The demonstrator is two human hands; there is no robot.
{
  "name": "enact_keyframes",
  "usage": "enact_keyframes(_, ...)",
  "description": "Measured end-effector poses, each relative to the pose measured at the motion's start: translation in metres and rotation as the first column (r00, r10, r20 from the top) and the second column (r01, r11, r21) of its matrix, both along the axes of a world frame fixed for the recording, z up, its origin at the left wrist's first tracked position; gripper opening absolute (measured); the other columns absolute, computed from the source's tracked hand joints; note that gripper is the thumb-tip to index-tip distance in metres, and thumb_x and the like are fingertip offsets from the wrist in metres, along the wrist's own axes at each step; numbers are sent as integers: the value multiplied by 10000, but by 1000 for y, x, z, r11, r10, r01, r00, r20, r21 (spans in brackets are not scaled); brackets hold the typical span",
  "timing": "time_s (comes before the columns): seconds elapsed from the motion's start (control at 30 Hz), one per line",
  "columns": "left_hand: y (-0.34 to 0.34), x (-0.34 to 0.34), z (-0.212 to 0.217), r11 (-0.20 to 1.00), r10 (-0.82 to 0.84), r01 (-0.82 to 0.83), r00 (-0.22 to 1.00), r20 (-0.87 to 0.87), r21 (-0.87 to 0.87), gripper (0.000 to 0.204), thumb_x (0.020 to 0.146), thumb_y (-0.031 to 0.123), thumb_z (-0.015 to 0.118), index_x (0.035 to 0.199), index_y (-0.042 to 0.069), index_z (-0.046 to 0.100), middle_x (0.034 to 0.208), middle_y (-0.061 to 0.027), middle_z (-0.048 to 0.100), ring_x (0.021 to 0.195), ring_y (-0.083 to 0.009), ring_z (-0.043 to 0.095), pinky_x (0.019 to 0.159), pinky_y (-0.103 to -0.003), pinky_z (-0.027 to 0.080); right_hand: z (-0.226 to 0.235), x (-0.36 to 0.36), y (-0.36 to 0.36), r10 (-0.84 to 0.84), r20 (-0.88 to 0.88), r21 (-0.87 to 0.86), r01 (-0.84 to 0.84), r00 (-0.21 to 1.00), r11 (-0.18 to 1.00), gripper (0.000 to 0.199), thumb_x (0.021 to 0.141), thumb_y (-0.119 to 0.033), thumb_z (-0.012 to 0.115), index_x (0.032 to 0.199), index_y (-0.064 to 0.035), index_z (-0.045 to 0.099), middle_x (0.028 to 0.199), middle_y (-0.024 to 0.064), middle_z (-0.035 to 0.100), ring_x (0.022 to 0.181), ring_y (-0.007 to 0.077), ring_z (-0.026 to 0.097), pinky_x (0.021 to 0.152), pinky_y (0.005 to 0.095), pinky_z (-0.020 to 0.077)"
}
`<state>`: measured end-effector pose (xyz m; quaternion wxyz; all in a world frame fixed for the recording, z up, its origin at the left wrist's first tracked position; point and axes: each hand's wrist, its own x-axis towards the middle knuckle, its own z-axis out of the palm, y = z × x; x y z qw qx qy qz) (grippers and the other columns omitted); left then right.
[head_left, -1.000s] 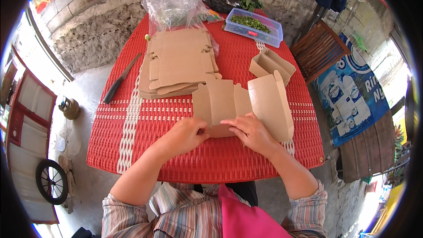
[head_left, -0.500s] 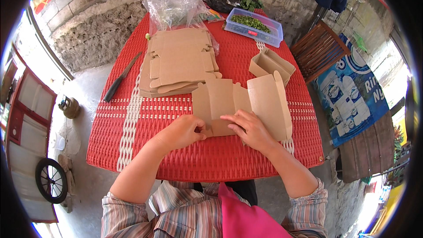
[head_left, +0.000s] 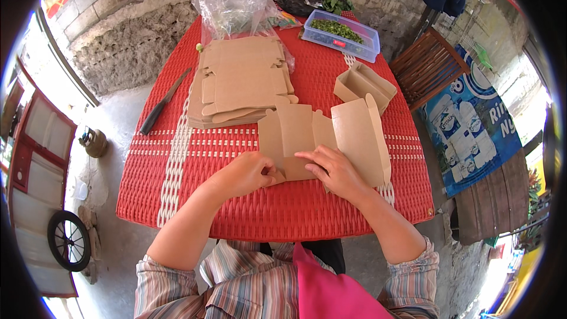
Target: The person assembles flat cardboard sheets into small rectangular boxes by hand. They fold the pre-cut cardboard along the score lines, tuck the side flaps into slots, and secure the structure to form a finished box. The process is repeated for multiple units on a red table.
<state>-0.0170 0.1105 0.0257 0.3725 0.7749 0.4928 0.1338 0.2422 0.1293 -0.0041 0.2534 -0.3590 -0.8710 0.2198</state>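
A person seated at a red woven desk works a flat brown cardboard box blank with both bare hands. The left hand lies curled on the blank's near-left corner, its grip closed, thumb and fingers pinched together on the cardboard edge. The right hand presses down just beside it, its grip loose and part-open, fingers stretched flat across the blank's near edge and pointing toward the left hand; the two hands almost touch. Whether the right thumb hooks under the cardboard cannot be told.

The blank spreads away from the hands, with one large panel standing up tilted just beyond the right hand. Farther out past the right grip sits a folded cardboard box, open at the top. Beyond the left grip lies a stack of flat cardboard blanks, and behind that a crumpled clear plastic bag. A clear plastic tub of chopped greens sits at the desk's far edge, well apart from both hands. A dark-handled knife lies far to the left of the left grip, at the desk's edge.
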Motion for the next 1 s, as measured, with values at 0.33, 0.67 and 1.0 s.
enact_keyframes(0.33,-4,1,-15,988,106,-108,994,21,107,456,743,135,826,1074,-7,546,898,-172,662,904,-340,656,808,-415,502,2,-3,-5,24,112,351,-63,993,934,395,878,-55,637,1247,-188,683,1134,43,574,1091,246,567,973,400,441)
enact_keyframes(0.67,12,-1,-15,970,184,-127,941,-283,207,815,620,338,917,1230,56,454,1270,-162,507,1254,-393,465,1017,-520,396,-6,-5,-8,173,354,321,-293,919,901,494,878,-75,535,1315,-261,672,1174,24,591,1107,200,565,1007,361,416)
enact_keyframes(1.0,18,-8,-14,992,77,-46,956,-283,114,848,629,343,920,1283,113,431,1335,-152,461,1305,-407,418,1057,-568,368,1,-10,-15,107,422,343,-268,900,900,489,886,-80,528,1303,-288,678,1138,5,589,1046,219,561,959,367,428)
